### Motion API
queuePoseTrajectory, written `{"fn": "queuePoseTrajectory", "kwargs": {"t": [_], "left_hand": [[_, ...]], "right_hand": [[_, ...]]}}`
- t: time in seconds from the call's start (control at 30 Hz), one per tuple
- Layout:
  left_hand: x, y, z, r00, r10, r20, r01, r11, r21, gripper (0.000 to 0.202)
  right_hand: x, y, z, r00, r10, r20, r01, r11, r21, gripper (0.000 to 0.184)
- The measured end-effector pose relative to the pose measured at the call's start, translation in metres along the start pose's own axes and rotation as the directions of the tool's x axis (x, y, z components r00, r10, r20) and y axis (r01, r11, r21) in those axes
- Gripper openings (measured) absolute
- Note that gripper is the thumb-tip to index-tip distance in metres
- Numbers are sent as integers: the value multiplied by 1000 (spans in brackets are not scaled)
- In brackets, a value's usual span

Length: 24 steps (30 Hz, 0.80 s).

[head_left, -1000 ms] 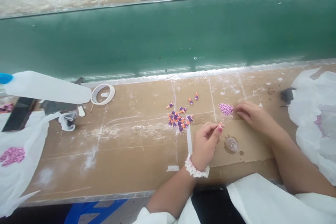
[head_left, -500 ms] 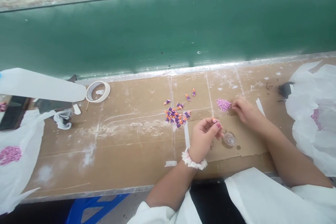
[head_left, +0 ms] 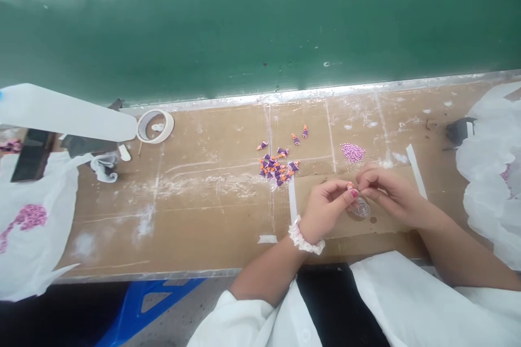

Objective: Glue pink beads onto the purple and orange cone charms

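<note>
Head view: clear container [head_left: 361, 207], beads [head_left: 353, 153] near fingers [head_left: 368, 180]

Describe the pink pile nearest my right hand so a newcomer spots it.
Find the cardboard-covered table. Just beyond the right hand lies the pink pile, directly on cardboard, unlike the far-left pink heap on its white sheet.

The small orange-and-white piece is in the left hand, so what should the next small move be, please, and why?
Probably bring the right hand slightly closer to the small orange-and-white piece: the left hand pinches it, and the right hand's fingers, which look drawn together, are just beside it. Whether they hold anything is too small to tell.
</note>
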<state>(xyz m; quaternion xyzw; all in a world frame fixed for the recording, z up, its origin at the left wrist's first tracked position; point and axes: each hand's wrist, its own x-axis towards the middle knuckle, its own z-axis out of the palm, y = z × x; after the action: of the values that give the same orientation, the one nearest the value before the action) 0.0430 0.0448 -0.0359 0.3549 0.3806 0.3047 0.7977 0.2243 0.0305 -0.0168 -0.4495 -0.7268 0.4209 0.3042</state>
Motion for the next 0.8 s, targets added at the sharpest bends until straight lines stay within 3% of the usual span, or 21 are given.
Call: {"fn": "queuePoseTrajectory", "kwargs": {"t": [0.2,0.37,0.53,0.8], "left_hand": [[0,0,-3,996,-53,73,57,996,-64,25],[0,5,-4,996,-51,79,57,995,-81,25],[-1,6,-2,997,-41,60,47,993,-111,32],[-3,-3,3,999,19,30,-13,981,-194,28]], "right_hand": [[-2,-8,2,996,-76,-43,71,991,-112,14],[-1,-13,5,979,-159,-124,136,974,-179,17],[-2,-13,7,976,-145,-165,121,981,-149,14],[2,-20,13,924,-285,-257,224,944,-242,20]]}}
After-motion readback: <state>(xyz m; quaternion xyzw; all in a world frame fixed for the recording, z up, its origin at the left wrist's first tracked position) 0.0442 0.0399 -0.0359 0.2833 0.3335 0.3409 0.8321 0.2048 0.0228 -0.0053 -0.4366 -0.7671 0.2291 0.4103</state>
